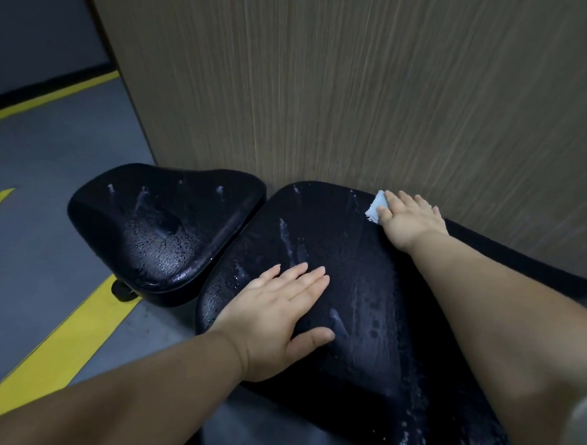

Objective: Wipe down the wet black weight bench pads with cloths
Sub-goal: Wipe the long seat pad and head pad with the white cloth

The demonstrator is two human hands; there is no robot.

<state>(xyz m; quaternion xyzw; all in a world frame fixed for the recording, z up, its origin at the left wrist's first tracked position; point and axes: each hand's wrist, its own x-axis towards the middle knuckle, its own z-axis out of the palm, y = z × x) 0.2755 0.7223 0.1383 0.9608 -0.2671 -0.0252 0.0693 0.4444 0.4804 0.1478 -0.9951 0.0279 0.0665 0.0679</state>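
Bench pad point(367, 287) — left grip point(277, 310) flat on it | right grip point(411, 218) flat, pressing cloth point(376, 206)

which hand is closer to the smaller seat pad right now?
Left. The left hand lies flat on the long back pad, just across the gap from the seat pad. The right hand presses a blue cloth at the back pad's far edge by the wall, farther away.

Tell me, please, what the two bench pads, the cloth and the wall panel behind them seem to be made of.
Seat pad and back pad: likely black vinyl or leatherette over padding; water beads and streaks on a slightly glossy, grained skin. Cloth under the right hand: pale blue, soft-looking, perhaps microfibre; too small to confirm. Wall panel: matte brown wood-grain, probably laminate.
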